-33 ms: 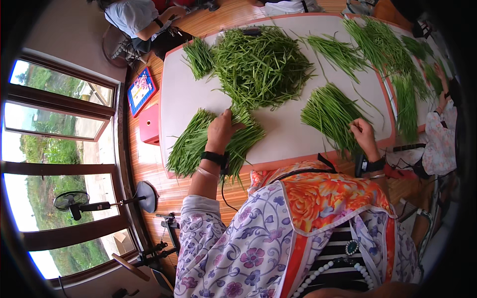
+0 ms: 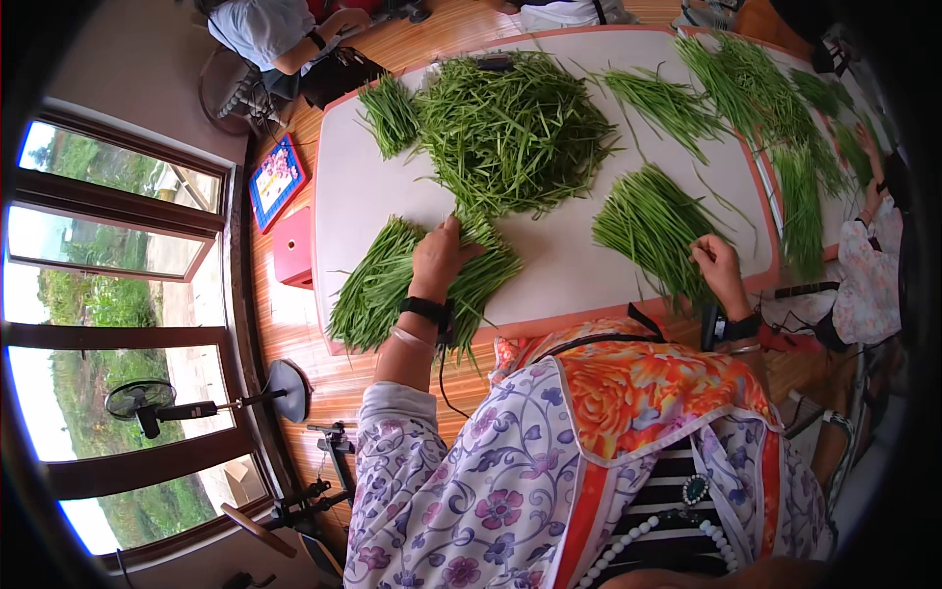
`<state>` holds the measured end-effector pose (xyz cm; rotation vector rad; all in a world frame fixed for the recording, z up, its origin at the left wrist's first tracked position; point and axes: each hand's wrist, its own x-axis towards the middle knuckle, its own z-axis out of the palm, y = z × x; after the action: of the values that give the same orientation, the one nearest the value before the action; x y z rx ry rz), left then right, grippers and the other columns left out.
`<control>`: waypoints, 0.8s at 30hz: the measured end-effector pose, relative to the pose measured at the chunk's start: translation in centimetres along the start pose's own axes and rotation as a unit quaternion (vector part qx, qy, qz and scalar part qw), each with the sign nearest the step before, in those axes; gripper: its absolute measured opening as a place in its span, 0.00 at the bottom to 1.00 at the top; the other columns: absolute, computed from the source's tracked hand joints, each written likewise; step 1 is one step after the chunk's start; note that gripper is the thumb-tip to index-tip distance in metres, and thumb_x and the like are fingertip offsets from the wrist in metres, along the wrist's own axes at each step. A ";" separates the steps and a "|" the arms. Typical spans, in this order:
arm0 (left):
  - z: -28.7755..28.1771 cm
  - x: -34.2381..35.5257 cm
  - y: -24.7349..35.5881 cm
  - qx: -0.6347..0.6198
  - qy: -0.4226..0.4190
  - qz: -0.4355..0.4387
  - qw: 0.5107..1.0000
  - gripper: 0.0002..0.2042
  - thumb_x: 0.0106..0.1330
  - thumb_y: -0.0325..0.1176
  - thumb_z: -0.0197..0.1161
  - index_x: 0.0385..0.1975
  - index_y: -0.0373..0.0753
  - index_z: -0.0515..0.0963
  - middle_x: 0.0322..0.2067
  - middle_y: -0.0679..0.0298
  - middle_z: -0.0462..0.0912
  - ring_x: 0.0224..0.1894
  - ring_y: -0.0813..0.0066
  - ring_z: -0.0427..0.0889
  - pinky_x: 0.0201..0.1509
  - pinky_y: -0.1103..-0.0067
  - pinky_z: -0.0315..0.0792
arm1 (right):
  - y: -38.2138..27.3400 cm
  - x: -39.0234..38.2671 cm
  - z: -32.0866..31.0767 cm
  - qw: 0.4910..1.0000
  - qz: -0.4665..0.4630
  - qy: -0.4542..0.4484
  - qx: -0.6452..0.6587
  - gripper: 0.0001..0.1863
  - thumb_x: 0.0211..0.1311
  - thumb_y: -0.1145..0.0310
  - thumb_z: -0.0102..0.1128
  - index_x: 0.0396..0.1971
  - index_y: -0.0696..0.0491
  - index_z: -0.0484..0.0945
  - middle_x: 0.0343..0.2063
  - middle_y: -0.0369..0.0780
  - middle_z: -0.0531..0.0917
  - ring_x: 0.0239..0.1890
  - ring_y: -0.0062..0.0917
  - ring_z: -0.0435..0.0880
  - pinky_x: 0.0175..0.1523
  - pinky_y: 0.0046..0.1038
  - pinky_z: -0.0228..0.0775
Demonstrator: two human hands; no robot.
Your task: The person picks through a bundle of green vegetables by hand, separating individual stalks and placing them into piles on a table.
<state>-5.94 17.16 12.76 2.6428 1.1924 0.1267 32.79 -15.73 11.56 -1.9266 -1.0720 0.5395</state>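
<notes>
My left hand (image 2: 441,259) rests on a spread bundle of long green stalks (image 2: 368,280) at the table's near left, fingers bent around some stalks. My right hand (image 2: 718,265) is at the edge of another bundle (image 2: 638,221) on the right, fingers curled into a pinch; what they hold, if anything, is too small to tell. A large loose heap of green stalks (image 2: 510,133) lies beyond my hands, with a small bundle (image 2: 390,113) to its left and another (image 2: 662,103) to its right.
The white table (image 2: 353,187) has a coral edge; more greens (image 2: 741,88) lie at its right. People work at back left (image 2: 257,37) and right (image 2: 863,255). A pink stool (image 2: 292,245), a blue-framed board (image 2: 278,180) and a fan (image 2: 142,401) are left, beside glass doors.
</notes>
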 end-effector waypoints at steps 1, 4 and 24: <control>0.9 0.5 0.2 -0.003 -0.001 0.006 1.000 0.26 0.54 0.53 0.71 0.35 0.37 0.69 0.25 0.53 0.81 0.30 0.47 0.82 0.31 0.59 0.74 | 0.1 -0.3 -0.2 1.000 0.003 0.005 -0.003 0.05 0.67 0.74 0.55 0.33 0.61 0.74 0.23 0.37 0.77 0.25 0.18 0.72 0.31 0.26 0.65; 3.4 1.4 0.4 -0.029 0.021 0.004 0.999 0.29 0.52 0.55 0.71 0.39 0.35 0.70 0.41 0.48 0.79 0.39 0.47 0.81 0.39 0.60 0.76 | 0.3 -0.8 -0.5 0.999 -0.023 0.026 -0.002 0.05 0.67 0.74 0.55 0.34 0.61 0.74 0.22 0.37 0.76 0.24 0.18 0.71 0.31 0.27 0.65; 4.8 -1.3 -0.4 0.014 -0.008 -0.015 1.000 0.53 0.41 0.59 0.76 0.67 0.41 0.58 0.54 0.50 0.69 0.57 0.47 0.70 0.56 0.54 0.66 | -3.2 -1.6 -0.5 0.993 -0.055 0.090 -0.053 0.05 0.58 0.75 0.61 0.29 0.60 0.76 0.19 0.44 0.78 0.21 0.29 0.78 0.28 0.31 0.67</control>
<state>-6.27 15.57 8.05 2.6443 1.2366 0.0838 30.78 -16.48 14.44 -1.9538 -1.1006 0.2480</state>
